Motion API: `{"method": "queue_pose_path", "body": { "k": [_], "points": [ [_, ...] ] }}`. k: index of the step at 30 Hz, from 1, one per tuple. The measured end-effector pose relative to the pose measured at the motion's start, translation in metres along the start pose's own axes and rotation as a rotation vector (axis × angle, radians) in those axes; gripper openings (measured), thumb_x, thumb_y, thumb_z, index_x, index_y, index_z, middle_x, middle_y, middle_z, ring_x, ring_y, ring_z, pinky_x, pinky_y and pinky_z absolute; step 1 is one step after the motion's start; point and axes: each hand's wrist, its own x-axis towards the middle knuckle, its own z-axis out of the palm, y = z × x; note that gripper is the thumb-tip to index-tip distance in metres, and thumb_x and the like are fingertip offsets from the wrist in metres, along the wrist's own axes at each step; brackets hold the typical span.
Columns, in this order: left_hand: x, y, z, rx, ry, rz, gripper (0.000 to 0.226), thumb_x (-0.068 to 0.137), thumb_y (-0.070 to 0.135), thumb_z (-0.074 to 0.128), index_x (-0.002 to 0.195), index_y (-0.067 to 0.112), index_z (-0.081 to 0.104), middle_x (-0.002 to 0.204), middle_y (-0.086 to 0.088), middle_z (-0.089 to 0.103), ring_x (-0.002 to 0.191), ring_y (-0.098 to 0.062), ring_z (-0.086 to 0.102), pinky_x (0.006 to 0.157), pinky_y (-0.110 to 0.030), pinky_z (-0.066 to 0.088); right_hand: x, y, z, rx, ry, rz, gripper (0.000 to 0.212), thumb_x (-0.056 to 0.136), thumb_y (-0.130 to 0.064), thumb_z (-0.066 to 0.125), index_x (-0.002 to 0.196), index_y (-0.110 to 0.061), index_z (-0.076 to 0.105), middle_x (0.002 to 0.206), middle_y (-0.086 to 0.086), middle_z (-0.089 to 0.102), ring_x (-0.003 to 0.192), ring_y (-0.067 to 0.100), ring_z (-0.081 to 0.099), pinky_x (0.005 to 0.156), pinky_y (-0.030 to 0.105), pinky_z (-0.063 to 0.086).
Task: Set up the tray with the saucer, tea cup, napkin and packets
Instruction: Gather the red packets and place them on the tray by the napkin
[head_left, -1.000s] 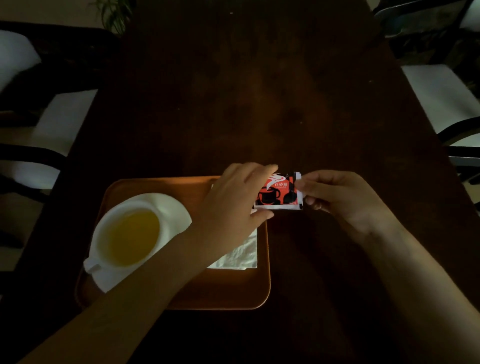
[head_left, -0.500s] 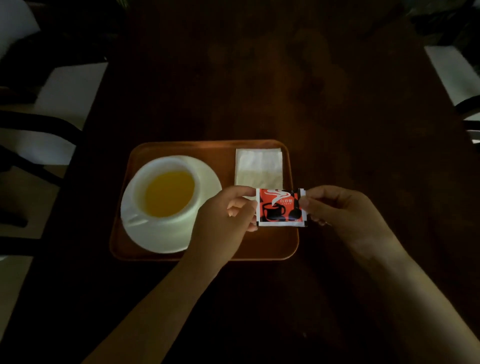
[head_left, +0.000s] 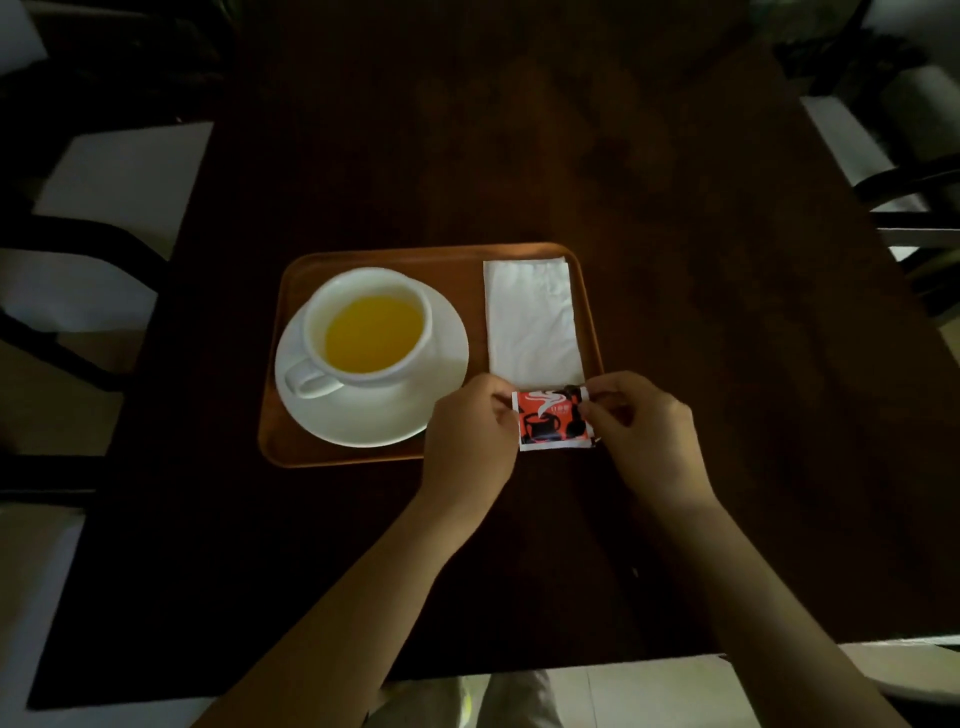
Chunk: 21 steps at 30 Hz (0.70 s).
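Observation:
An orange tray (head_left: 374, 457) lies on the dark table. On its left a white saucer (head_left: 447, 364) carries a white tea cup (head_left: 363, 332) filled with yellow liquid, handle toward me. A folded white napkin (head_left: 530, 322) lies along the tray's right side. Just below the napkin, over the tray's near right corner, a red and black packet (head_left: 550, 418) is pinched at both ends: my left hand (head_left: 467, 431) grips its left edge and my right hand (head_left: 639, 431) its right edge. Whether more than one packet is held I cannot tell.
The dark wooden table (head_left: 571, 156) stretches far beyond the tray. Chairs with white seats and black frames stand on the left (head_left: 119, 176) and right (head_left: 852, 140). The table's near edge runs just in front of my lap.
Both hands have carried the packet toward me, from beside the napkin's far end to the tray's near right corner. The napkin, once partly under my left hand, now lies fully uncovered.

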Motion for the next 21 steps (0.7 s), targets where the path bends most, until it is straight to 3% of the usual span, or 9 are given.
{"method": "queue_pose_path", "body": {
  "k": [2,5,10,14,17,21],
  "points": [
    [0.003,0.002,0.0,0.046,0.007,0.016,0.016,0.086,0.005,0.053,0.099,0.007,0.064,0.096,-0.008,0.071,0.081,-0.012,0.061,0.056,-0.005,0.039,0.001,-0.001,0.001,-0.014,0.027,-0.009,0.015,0.082,-0.015,0.063,0.097,-0.017,0.065,0.079,-0.008,0.062,0.07,0.001,0.058,0.064,0.017,0.052],
    [0.007,0.002,0.001,0.093,-0.002,0.01,0.017,0.087,0.005,0.053,0.1,0.006,0.063,0.098,-0.01,0.07,0.088,-0.018,0.063,0.068,-0.019,0.041,0.003,-0.001,0.007,-0.064,0.06,-0.026,0.016,0.082,-0.015,0.063,0.098,-0.016,0.064,0.085,0.002,0.068,0.077,0.014,0.062,0.067,0.029,0.054],
    [0.015,0.005,0.0,0.217,-0.04,-0.003,0.016,0.086,0.006,0.054,0.099,0.004,0.063,0.098,-0.013,0.07,0.088,-0.025,0.064,0.07,-0.026,0.043,0.009,0.0,0.016,-0.178,0.071,-0.036,0.018,0.083,-0.015,0.062,0.1,-0.014,0.064,0.093,0.009,0.07,0.08,0.017,0.061,0.063,0.026,0.048],
    [0.017,0.008,-0.002,0.335,-0.097,-0.002,0.02,0.086,0.012,0.057,0.104,0.005,0.062,0.102,-0.013,0.068,0.09,-0.025,0.063,0.076,-0.03,0.048,0.009,-0.003,0.015,-0.265,0.045,-0.079,0.019,0.083,-0.015,0.061,0.101,-0.011,0.063,0.094,0.008,0.07,0.091,0.025,0.062,0.073,0.037,0.055],
    [0.013,0.01,-0.01,0.386,-0.094,0.037,0.022,0.088,0.015,0.054,0.108,0.007,0.061,0.104,-0.011,0.068,0.093,-0.024,0.063,0.081,-0.03,0.048,0.008,-0.009,0.009,-0.321,0.025,-0.093,0.023,0.082,-0.017,0.062,0.105,-0.013,0.059,0.095,0.006,0.067,0.091,0.021,0.06,0.073,0.033,0.053],
    [0.002,0.022,-0.031,0.368,0.043,0.179,0.02,0.088,0.019,0.055,0.107,0.012,0.06,0.096,-0.006,0.07,0.086,-0.018,0.063,0.069,-0.022,0.042,0.018,-0.022,-0.026,-0.186,0.147,-0.094,0.027,0.079,-0.015,0.064,0.106,-0.012,0.06,0.089,0.009,0.067,0.083,0.024,0.062,0.072,0.041,0.053]
  ]
}}
